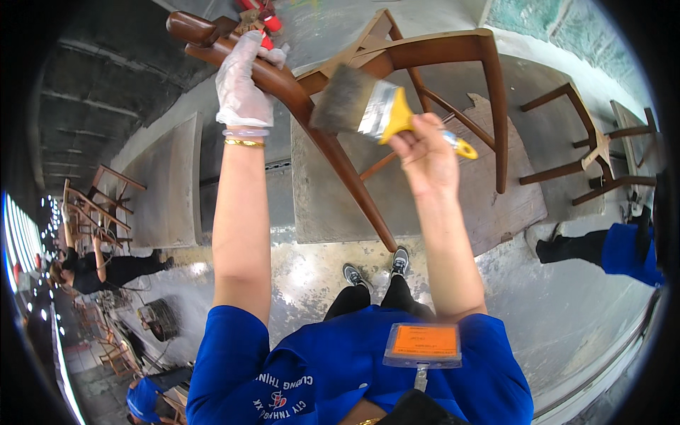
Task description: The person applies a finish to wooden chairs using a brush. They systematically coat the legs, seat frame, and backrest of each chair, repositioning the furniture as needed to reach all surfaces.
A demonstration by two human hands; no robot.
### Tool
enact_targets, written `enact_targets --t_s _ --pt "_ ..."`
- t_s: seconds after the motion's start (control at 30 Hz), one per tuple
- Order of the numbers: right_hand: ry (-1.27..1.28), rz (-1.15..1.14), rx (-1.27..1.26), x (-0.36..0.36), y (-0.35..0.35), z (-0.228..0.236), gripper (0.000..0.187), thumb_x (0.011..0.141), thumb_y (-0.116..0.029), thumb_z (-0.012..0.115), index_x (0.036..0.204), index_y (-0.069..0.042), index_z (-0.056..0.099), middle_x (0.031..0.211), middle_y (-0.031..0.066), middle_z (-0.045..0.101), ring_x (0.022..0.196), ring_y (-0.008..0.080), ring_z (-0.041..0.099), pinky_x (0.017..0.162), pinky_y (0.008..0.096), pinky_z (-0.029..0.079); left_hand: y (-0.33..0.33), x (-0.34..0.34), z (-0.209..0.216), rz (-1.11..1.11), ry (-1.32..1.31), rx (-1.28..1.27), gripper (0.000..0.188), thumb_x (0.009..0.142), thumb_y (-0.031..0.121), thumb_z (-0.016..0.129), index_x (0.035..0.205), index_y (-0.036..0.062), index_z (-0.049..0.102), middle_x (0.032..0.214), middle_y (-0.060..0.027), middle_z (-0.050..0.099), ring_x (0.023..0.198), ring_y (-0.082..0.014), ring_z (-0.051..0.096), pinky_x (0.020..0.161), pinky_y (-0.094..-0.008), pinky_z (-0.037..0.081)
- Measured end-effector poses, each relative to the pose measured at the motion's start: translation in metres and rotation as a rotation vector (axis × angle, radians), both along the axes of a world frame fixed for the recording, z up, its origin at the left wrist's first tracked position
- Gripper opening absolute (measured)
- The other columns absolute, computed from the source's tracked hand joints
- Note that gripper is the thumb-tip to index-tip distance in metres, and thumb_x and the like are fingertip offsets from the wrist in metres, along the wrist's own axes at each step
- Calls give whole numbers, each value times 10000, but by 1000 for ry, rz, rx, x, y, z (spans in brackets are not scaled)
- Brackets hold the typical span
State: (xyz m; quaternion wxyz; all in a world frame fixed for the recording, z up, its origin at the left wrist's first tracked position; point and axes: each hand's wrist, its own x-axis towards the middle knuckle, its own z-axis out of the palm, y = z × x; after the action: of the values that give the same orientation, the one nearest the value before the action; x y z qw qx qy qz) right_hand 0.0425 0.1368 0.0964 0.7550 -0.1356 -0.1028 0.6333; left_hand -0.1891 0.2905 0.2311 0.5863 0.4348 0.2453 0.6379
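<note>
A brown wooden chair frame (338,163) stands tilted over the bench in front of me, one long leg slanting down toward my feet. My left hand (241,88), in a thin whitish glove, is wrapped round the frame's thick curved upper part at the far left. Bare, my right hand (431,159) pinches the yellow handle of a wide flat paintbrush (379,110). The brush's dark bristles point left and overlap the chair's slanting leg; whether they touch it I cannot tell.
A worn brown sheet (506,195) lies on the grey bench (319,209). Another chair frame (598,152) stands at the right, near a person in blue (630,248). At the left, a person in black (99,273) handles chairs (106,202). Red containers (269,20) are at the far side.
</note>
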Motion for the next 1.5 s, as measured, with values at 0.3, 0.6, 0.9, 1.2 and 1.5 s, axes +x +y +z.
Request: enact_targets --t_s 0.3,0.6,0.9,1.2,1.5 --pt "-758 -283 -1291 -43 -163 -195 147 912 -8 640 998 -127 636 958 74 664 852 221 685 711 406 623 21 4 0 75 -6 -96 188 909 118 780 850 15 635 704 -56 578 660 -210 616 798 -415 592" --pt "-1628 -1279 -45 47 1 11 129 909 116 652 932 -7 682 1379 263 664 1288 349 662 1027 410 544 18 18 0 111 34 -176 286 934 150 753 727 54 580 678 -81 588 641 -204 595 820 -450 614" --pt "-1705 -631 386 -23 54 10 202 761 158 650 842 -28 660 1340 278 673 1343 342 624 1096 351 493 17 18 -9 108 53 -157 239 937 149 735 776 56 585 698 -70 572 657 -185 574 843 -474 597" --pt "-1382 -539 180 75 74 11 145 839 144 692 836 -1 696 1298 206 725 1228 258 694 1015 330 537 9 27 0 164 149 -150 306 970 195 700 753 11 588 718 -82 555 683 -215 582 865 -464 600" --pt "-1128 -103 384 24 49 -17 142 824 132 685 813 -10 694 1231 230 743 1247 277 692 1035 344 530 15 31 -7 148 87 -108 322 959 164 718 700 51 564 667 -72 547 634 -187 548 833 -479 608"
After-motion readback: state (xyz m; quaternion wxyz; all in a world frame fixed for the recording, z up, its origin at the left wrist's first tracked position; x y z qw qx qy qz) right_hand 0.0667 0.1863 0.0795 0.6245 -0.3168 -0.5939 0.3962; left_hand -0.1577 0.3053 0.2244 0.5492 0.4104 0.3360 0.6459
